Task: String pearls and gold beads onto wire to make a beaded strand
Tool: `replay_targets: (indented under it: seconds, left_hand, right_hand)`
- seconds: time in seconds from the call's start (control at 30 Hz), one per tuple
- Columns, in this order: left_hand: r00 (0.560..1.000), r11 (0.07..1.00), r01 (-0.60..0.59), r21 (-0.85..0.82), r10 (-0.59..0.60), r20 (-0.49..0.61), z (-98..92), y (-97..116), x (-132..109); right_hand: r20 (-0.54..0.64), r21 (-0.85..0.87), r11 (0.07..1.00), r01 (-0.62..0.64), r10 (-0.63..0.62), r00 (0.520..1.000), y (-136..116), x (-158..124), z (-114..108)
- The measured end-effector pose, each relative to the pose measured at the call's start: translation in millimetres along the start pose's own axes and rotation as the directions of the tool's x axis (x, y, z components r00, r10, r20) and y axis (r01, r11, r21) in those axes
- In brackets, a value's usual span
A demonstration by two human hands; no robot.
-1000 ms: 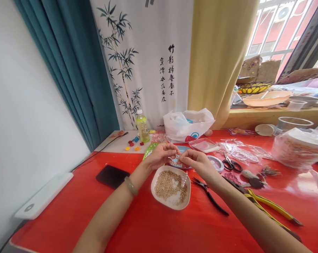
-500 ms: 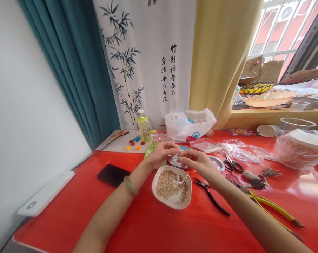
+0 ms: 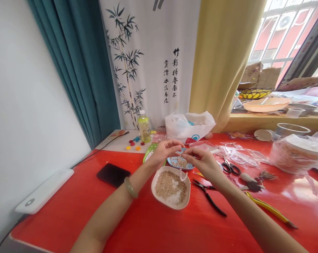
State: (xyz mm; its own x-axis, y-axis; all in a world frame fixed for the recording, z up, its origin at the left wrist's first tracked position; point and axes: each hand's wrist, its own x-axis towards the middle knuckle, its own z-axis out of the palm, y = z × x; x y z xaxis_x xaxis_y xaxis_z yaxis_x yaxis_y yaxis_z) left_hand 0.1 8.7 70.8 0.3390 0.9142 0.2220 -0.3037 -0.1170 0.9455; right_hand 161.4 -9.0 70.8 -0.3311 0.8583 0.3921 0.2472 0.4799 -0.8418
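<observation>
I look down on a red table (image 3: 138, 228) against a white wall (image 3: 30, 91) at left, with a teal curtain (image 3: 74, 70), a bamboo hanging (image 3: 153, 35) and a yellow curtain (image 3: 224, 45) behind it. The left hand (image 3: 163, 153) and right hand (image 3: 201, 161) meet at mid-table, fingers bent, thumbs against fingertips, tips nearly together; whatever they pinch is too small for me to make out. A white bag (image 3: 178, 126) stands at the back. Just below the hands sits a white bowl (image 3: 173, 203) of gold beads (image 3: 165, 188); beyond it I have a blue tray (image 3: 174, 166) of more beads and a green tray (image 3: 154, 146) holding white ones. A pale strand (image 3: 184, 178) dangles at the bowl's far right, its upper end unclear to me.
</observation>
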Motion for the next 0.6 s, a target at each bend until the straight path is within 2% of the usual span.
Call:
replay_targets:
  seconds: [0.1, 0.17, 0.3, 0.43, 0.53, 0.6]
  left_hand:
    - [0.995, 0.994, 0.072, 0.088, -0.078, 0.061, 3.2, -2.0, -2.2]
    - [0.988, 0.987, 0.08, 0.142, -0.098, 0.123, 5.1, -5.0, -3.7]
    - [0.985, 0.989, 0.054, 0.138, -0.075, 0.154, 8.4, -9.2, -6.2]
    - [0.981, 0.986, 0.066, 0.156, -0.092, 0.169, 11.8, -7.8, -9.0]
    - [0.987, 0.996, 0.049, 0.078, -0.06, 0.15, 13.8, -4.8, -10.4]
    - [0.996, 1.0, 0.019, -0.018, -0.017, 0.084, 14.2, -1.5, -10.7]
  right_hand:
    - [-0.096, 0.033, 0.996, 0.081, -0.078, 0.992, 0.2, 1.4, -3.1]
    - [-0.121, 0.048, 0.994, 0.1, -0.093, 0.988, -1.2, 2.0, -5.0]
    - [-0.134, 0.09, 0.991, 0.1, -0.087, 0.987, -7.8, 0.7, -8.2]
    - [-0.223, 0.119, 0.983, 0.137, -0.108, 0.969, -15.8, -2.5, -10.7]
    - [-0.259, 0.231, 0.968, 0.097, -0.035, 0.965, -17.5, -3.9, -7.7]
    - [-0.198, 0.385, 0.923, 0.005, 0.077, 0.977, -14.4, -4.1, -1.4]
